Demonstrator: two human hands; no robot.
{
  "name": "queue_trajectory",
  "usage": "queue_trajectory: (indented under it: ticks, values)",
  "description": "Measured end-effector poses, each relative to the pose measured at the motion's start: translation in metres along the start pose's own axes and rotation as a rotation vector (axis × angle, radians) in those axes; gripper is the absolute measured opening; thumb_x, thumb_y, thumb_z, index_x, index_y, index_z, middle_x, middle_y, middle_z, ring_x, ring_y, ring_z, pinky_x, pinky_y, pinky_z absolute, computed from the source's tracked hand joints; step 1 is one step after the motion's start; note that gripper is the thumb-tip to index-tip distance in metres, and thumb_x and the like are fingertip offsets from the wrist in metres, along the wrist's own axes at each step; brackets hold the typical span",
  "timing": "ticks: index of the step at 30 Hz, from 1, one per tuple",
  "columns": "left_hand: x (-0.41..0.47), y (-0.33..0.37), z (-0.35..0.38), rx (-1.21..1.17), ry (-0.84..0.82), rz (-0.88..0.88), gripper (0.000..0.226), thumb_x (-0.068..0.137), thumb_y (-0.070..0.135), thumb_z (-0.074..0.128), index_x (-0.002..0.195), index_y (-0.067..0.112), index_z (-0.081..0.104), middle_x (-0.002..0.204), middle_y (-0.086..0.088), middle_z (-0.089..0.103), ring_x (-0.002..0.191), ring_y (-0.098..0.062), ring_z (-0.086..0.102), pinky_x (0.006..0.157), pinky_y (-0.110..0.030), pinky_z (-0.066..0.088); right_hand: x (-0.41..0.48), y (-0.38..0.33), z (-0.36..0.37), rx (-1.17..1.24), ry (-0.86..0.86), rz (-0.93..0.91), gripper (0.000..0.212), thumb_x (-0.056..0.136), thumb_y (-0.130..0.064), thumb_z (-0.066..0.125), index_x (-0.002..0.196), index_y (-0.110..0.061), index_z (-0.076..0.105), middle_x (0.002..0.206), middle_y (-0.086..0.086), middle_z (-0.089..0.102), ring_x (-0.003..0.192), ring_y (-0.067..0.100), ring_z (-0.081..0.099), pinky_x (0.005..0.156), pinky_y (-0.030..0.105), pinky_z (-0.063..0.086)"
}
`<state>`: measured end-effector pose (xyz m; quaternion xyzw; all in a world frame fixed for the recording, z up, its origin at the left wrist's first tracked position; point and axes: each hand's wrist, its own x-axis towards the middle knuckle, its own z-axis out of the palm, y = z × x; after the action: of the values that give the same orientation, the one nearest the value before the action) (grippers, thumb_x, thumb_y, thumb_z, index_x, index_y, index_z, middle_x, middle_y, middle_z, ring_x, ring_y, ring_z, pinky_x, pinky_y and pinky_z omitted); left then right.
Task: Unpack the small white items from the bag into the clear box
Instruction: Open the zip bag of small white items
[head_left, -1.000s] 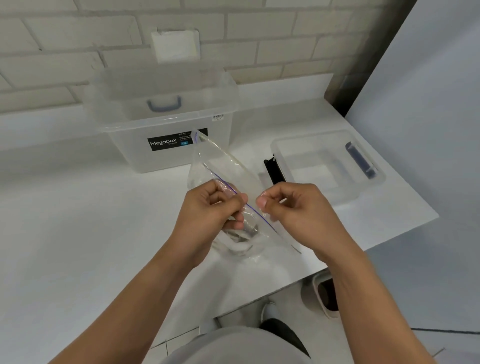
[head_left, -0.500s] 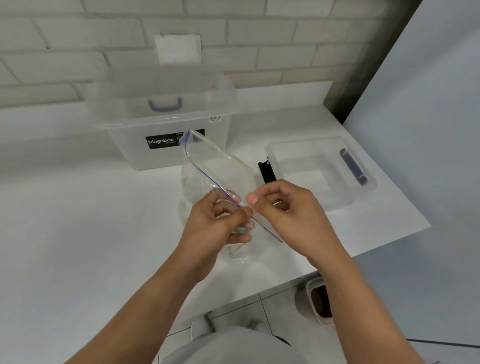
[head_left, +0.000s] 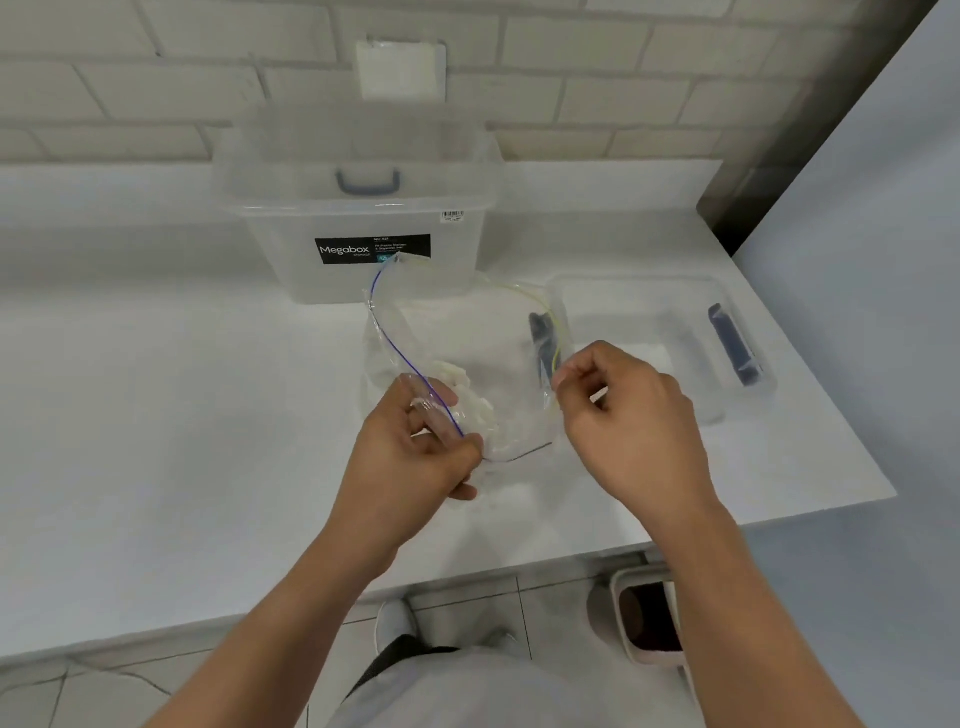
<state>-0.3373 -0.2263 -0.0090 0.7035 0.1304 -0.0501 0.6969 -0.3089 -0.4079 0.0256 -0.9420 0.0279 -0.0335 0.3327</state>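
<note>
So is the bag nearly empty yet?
Not yet. Done: the bag is open at its mouth. In hand: the left hand and right hand each pinch one edge of it. Left: the small white items lie inside the bag, and none show in the clear box.

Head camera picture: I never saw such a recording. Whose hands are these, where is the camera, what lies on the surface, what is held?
No machine here: a person wears one wide-angle camera on the head, looking forward and down, so both arms enter from below. The left hand and the right hand each pinch one edge of a clear zip bag, holding its mouth open over the white counter. Small white items lie inside it. Behind stands the clear box with a black label; at the right lies a shallow clear lid or tray with dark blue clips.
</note>
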Motion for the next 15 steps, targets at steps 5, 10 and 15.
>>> queue_trajectory:
  ticks: [5, 10, 15]
  values:
    - [-0.018, -0.003, 0.012, 0.021, 0.057, 0.044, 0.046, 0.083, -0.002, 0.073, 0.114, 0.021, 0.047, 0.063, 0.003, 0.058, 0.055, -0.014, 0.056, 0.057, -0.039, 0.062, -0.012, -0.001, 0.005, -0.096, -0.219, -0.077, 0.032, 0.088, -0.062, 0.062, 0.107, -0.039, 0.055, 0.083, -0.017, 0.064, 0.079, 0.009, 0.064, 0.077, 0.033, 0.049]
    - [-0.031, -0.003, -0.001, 0.137, 0.092, 0.037, 0.069, 0.074, 0.013, 0.083, 0.119, 0.031, 0.035, 0.081, 0.009, 0.061, 0.068, -0.009, 0.061, 0.065, -0.049, 0.062, -0.006, 0.013, 0.001, -0.157, -0.135, -0.094, 0.006, 0.099, -0.031, 0.058, 0.104, -0.032, 0.062, 0.085, -0.017, 0.067, 0.083, 0.014, 0.065, 0.080, 0.034, 0.046]
    - [0.003, 0.027, -0.050, 0.194, 0.357, 0.117, 0.103, 0.049, 0.061, 0.093, 0.126, 0.038, 0.028, 0.113, 0.008, 0.051, 0.099, -0.005, 0.060, 0.085, -0.052, 0.059, -0.003, 0.010, 0.004, -0.018, -0.121, -0.105, 0.011, 0.103, -0.028, 0.054, 0.098, -0.032, 0.063, 0.086, -0.012, 0.070, 0.077, 0.009, 0.064, 0.080, 0.035, 0.051]
